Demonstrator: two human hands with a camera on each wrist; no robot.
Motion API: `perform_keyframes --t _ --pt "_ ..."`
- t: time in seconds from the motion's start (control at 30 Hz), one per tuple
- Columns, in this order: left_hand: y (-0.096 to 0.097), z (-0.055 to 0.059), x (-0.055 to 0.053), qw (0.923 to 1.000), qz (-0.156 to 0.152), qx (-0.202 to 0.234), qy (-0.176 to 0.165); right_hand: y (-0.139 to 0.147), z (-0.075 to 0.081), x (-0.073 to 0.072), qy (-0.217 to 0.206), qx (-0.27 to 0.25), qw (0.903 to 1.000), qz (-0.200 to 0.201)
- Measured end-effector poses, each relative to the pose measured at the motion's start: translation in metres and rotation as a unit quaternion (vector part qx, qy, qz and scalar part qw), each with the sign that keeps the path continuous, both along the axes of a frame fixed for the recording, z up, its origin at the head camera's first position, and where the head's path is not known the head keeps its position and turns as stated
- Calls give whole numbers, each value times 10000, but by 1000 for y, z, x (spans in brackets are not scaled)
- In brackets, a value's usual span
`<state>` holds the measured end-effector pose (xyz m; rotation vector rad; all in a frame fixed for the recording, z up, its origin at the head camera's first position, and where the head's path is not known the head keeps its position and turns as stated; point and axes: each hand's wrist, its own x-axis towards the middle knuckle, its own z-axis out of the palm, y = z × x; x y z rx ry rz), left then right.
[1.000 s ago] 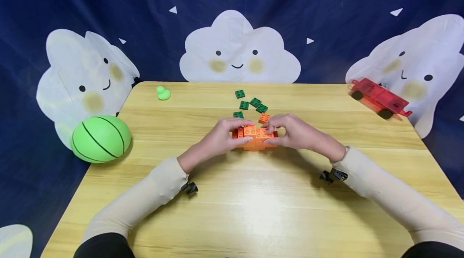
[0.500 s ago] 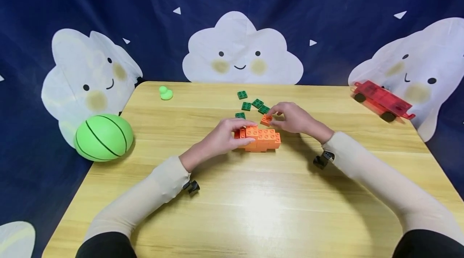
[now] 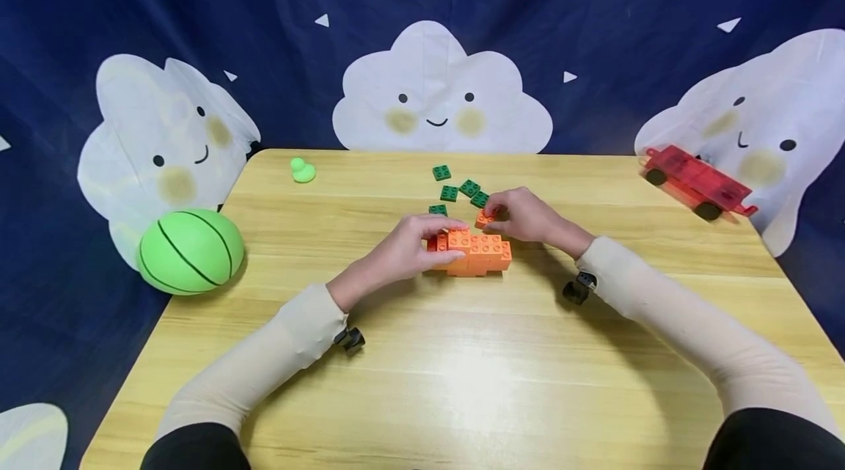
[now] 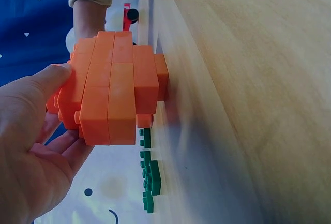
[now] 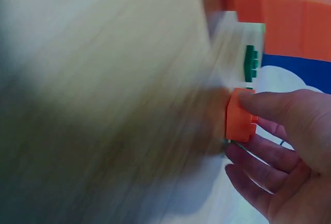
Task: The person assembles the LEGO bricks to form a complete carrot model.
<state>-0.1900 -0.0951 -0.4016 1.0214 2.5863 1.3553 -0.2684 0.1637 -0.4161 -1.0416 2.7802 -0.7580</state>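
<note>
Right wrist view: pinched orange brick [image 5: 239, 119] — left, perhaps a sliver.

No text, label, brand, number or sign can be read in any of the views.

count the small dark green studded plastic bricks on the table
5: back brick, centre-left brick, centre-right brick, brick nearest the right hand, front brick beyond the left hand. Others may be hidden.
</note>
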Motion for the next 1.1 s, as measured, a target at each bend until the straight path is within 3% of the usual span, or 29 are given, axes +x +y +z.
perform_keyframes --t 0.23,0.47,0.77,1.1 --pt "2 -1 -2 9999 -109 123 -32 11 29 10 -460 -785 9958 21" --pt "1 -1 -2 9999 -65 88 -63 15 57 31 -418 -1298 9903 265" --pt "1 1 -2 10000 -64 4 -70 8 57 61 -181 -1463 9847 924" --pt "-1 0 -3 10000 -42 21 -24 2 52 63 147 -1345 9853 1046"
